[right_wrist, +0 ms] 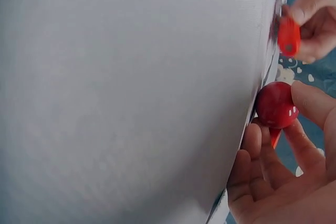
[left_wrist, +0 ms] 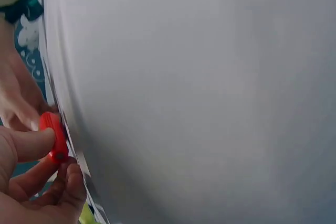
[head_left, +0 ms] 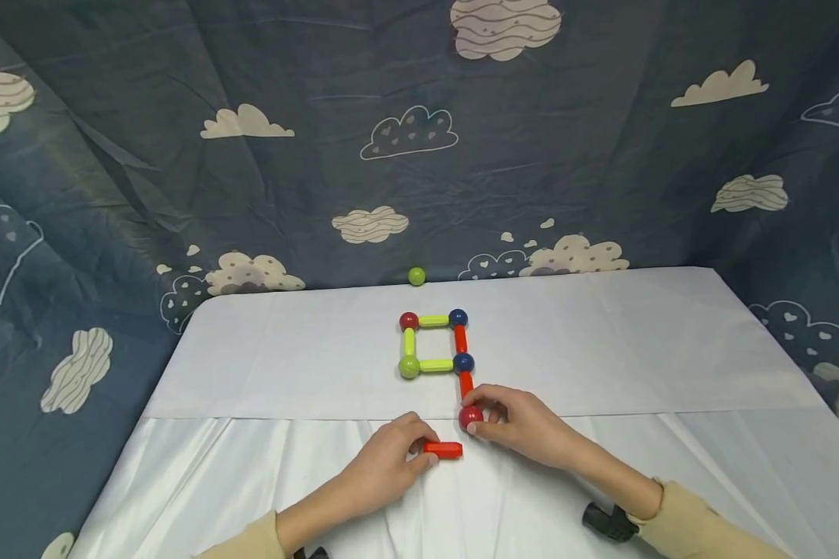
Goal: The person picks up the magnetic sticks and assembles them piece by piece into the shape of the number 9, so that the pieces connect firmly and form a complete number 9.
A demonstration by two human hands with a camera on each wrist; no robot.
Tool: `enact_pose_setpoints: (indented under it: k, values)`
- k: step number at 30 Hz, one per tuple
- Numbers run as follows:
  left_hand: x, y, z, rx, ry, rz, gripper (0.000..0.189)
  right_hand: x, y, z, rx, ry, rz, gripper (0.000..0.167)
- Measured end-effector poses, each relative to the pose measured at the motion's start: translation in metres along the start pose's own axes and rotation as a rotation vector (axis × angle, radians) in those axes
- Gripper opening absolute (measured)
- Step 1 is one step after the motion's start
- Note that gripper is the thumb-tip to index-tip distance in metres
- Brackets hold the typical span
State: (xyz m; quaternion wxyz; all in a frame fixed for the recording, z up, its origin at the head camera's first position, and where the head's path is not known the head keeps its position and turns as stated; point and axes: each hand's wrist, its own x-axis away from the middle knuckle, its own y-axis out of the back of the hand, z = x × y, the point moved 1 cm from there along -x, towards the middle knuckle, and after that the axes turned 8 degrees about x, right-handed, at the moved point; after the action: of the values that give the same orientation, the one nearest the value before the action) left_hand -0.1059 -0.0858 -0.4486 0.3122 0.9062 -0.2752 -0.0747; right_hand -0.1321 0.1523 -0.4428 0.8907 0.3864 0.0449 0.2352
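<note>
My left hand pinches a short red rod by one end between thumb and fingers; its free end points right. In the left wrist view the rod shows a small grey dot on its end. My right hand holds a red ball between thumb and fingers. That ball sits at the near end of another red rod, which joins a blue ball at the near right corner of a square of rods and balls. In the right wrist view the red ball rests against the fingertips.
The square also has a green ball, a red ball, a second blue ball and yellow-green rods. A loose green ball lies at the white table's back edge, before a dark cloud-patterned curtain.
</note>
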Motion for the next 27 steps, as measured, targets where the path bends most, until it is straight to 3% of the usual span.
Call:
enact_pose_setpoints:
  k: [8, 22, 27]
  values:
    - [-0.017, 0.011, 0.009, 0.026, 0.026, -0.087, 0.014, -0.002, -0.003, -0.001, 0.006, -0.011, -0.016, 0.031]
    - [-0.025, 0.012, 0.013, 0.115, 0.009, -0.102, 0.015, 0.0, -0.003, 0.001, 0.008, -0.021, -0.014, 0.035]
    - [-0.028, 0.01, 0.013, 0.098, 0.025, -0.107, 0.016, 0.001, -0.003, 0.001, 0.018, -0.016, -0.008, 0.036]
